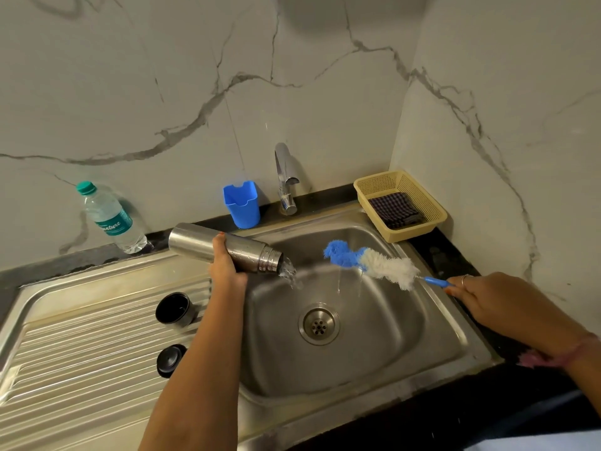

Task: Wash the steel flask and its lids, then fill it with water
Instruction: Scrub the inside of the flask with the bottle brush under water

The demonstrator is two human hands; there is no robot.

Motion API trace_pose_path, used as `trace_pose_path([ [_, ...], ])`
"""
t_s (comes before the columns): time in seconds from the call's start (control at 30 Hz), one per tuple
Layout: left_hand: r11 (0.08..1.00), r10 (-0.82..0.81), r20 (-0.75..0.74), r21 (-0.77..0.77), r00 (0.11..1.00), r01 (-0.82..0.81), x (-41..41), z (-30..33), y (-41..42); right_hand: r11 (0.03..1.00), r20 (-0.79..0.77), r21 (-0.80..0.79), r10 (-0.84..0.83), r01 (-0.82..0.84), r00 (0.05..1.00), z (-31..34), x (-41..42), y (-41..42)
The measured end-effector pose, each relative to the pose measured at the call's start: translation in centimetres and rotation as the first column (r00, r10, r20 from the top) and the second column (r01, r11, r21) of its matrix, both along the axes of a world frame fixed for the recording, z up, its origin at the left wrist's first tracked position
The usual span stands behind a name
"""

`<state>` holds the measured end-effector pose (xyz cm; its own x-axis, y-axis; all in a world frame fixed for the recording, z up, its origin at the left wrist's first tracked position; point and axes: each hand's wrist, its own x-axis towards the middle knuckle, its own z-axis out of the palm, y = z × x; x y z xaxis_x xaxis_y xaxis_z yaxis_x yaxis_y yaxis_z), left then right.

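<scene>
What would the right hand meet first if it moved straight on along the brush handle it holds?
Probably the steel flask mouth, held by the left hand; the right hand aims its brush there, though depth is unclear.

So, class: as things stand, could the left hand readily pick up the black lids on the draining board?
Probably not at once. The left hand grips the steel flask, pouring water into the sink. Both black lids lie uncovered beside its forearm.

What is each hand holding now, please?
Left hand: grips the steel flask, tipped, water pouring into the sink.
Right hand: holds the bottle brush by its handle.
</scene>
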<state>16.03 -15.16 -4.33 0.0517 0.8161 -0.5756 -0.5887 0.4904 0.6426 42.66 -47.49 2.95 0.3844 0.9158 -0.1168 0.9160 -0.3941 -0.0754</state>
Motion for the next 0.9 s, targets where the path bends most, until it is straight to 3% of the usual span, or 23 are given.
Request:
trace_pose_path([
  [0.27,0.997,0.023,-0.114,0.070,0.993,-0.015,-1.3,-0.1,-0.3,1.000,0.013,0.020,-0.004,0.004,1.000,-2.3,0.1,-0.6],
  [0.6,0.951,-0.054,-0.276,0.278,0.960,0.134,-1.0,2.1,-1.1,0.995,-0.040,0.075,-0.059,0.061,0.997,-3.8,-1.0,0.0],
  [0.77,0.884,-0.094,-0.325,0.408,0.941,0.229,-1.2,2.4,-1.9,0.996,-0.029,0.006,-0.091,0.091,0.995,-3.8,-2.0,0.5],
  [0.9,0.789,-0.168,-0.506,0.446,0.846,0.423,-1.7,2.3,-2.8,0.995,0.019,-0.015,-0.101,0.102,0.995,-3.6,-2.8,0.8],
])
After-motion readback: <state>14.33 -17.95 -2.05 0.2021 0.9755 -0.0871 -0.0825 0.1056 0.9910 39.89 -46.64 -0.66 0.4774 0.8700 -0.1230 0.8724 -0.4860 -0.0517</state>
